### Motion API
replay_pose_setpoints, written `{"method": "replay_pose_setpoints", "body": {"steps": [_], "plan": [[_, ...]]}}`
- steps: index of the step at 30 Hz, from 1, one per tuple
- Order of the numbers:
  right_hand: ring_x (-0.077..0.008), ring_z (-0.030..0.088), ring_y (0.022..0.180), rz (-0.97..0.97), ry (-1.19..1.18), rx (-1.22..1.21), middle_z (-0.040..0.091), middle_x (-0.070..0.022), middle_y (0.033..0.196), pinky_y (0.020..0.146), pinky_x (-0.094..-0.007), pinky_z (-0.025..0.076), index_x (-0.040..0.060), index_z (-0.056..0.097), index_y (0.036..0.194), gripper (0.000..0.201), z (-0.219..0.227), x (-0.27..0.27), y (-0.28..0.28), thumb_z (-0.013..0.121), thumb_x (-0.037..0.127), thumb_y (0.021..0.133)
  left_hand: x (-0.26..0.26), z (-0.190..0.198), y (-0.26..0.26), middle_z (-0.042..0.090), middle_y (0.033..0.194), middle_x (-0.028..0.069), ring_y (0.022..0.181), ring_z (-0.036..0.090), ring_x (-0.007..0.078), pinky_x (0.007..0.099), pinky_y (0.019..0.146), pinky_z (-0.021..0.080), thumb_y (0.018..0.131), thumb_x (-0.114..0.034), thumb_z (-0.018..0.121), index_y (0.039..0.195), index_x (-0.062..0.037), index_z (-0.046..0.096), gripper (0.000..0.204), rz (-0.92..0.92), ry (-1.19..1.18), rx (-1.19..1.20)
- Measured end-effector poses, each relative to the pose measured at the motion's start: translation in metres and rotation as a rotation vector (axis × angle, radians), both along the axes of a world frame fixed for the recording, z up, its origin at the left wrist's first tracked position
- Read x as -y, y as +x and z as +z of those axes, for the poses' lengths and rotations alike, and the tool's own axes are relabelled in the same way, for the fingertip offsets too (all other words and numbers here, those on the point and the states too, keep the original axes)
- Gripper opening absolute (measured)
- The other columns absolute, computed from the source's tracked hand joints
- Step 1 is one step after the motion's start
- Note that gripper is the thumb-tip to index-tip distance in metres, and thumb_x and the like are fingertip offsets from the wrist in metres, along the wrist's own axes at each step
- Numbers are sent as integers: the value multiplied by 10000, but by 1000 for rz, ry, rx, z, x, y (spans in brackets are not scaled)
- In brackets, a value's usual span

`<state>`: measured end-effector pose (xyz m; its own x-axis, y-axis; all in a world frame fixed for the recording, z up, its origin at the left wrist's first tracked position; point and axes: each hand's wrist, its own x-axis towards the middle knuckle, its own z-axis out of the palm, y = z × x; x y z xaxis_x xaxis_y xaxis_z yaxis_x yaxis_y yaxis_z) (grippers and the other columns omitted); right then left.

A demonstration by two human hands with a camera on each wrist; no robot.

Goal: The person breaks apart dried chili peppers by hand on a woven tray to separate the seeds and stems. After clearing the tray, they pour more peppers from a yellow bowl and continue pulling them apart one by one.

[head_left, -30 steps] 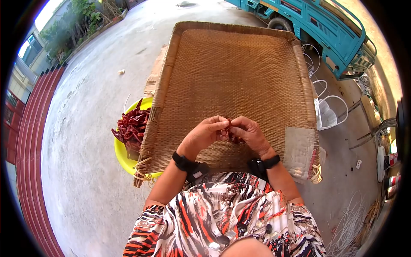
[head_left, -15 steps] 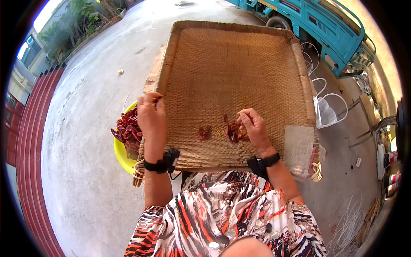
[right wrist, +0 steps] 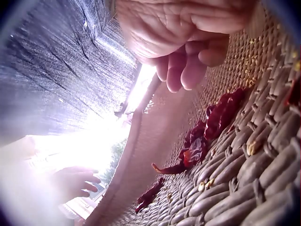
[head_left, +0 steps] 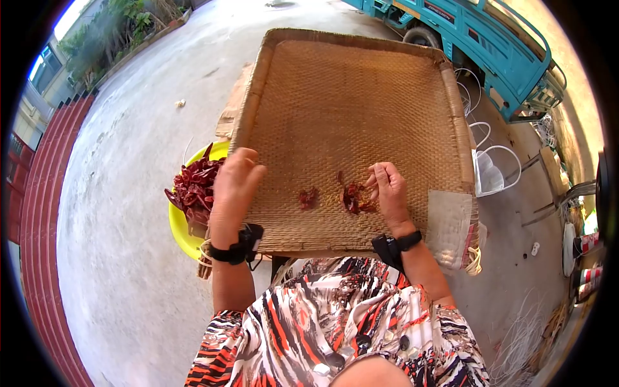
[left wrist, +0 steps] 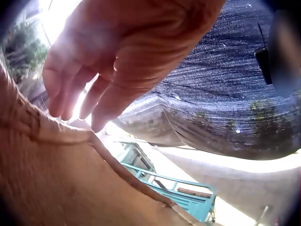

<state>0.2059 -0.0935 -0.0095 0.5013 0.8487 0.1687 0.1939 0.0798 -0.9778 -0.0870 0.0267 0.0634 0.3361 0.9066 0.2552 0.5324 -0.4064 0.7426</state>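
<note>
We see a small pile of dark red, wrinkled dried chili pieces (head_left: 353, 197) lying on the big woven straw tray (head_left: 361, 84), near its front edge. Pale seeds are scattered in the weave around them. The right hand (head_left: 389, 191) is just beside this pile, fingers loosely curled above it, and it holds nothing that we can see. A smaller torn chili piece (head_left: 307, 197) lies apart, more to the left. The left hand (head_left: 233, 188) hovers over the left rim of the tray, fingers relaxed and nearly straight, empty. Beside it stands a yellow plastic basin (head_left: 180, 229) with whole dried red chilies (head_left: 193, 187).
</note>
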Motion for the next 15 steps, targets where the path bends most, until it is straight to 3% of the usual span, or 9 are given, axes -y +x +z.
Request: {"method": "replay_pose_setpoints", "body": {"steps": [2, 6, 9, 12, 15], "plan": [[-48, 545, 556, -6, 18, 14, 630, -10, 734, 503, -191, 460, 47, 638, 972, 294, -1, -1, 0, 501, 298, 1045, 12, -7, 25, 619, 1049, 147, 979, 632, 343, 437, 841, 500, 831, -275, 726, 1109, -68, 592, 371, -125, -22, -393], [-49, 562, 589, 9, -7, 37, 633, -9, 736, 529, -206, 481, 52, 645, 959, 296, 2, 0, -1, 507, 301, 1042, 30, -20, 58, 587, 1100, 161, 1011, 611, 386, 449, 869, 502, 795, -264, 761, 1167, -80, 583, 451, -255, -107, -681], [-50, 567, 607, 21, -16, 61, 637, -9, 743, 547, -217, 492, 50, 652, 949, 289, 3, 1, -2, 518, 290, 1038, 36, -28, 63, 601, 1074, 169, 988, 614, 386, 454, 852, 505, 786, -158, 739, 1152, -64, 575, 412, -336, -81, -538], [-51, 567, 607, 25, -17, 61, 641, -11, 748, 549, -217, 490, 42, 653, 943, 286, 2, 1, -2, 529, 283, 1033, 23, -55, 62, 621, 1018, 179, 982, 611, 371, 454, 838, 503, 765, -53, 699, 1098, -36, 586, 353, -556, -101, -294], [-52, 570, 611, 45, -9, 54, 642, -12, 746, 554, -217, 487, 34, 654, 940, 288, 0, 0, -1, 538, 282, 1028, 19, -61, 63, 635, 961, 187, 967, 606, 356, 443, 818, 496, 741, -10, 673, 1028, -7, 603, 295, -621, -107, -236]]}}
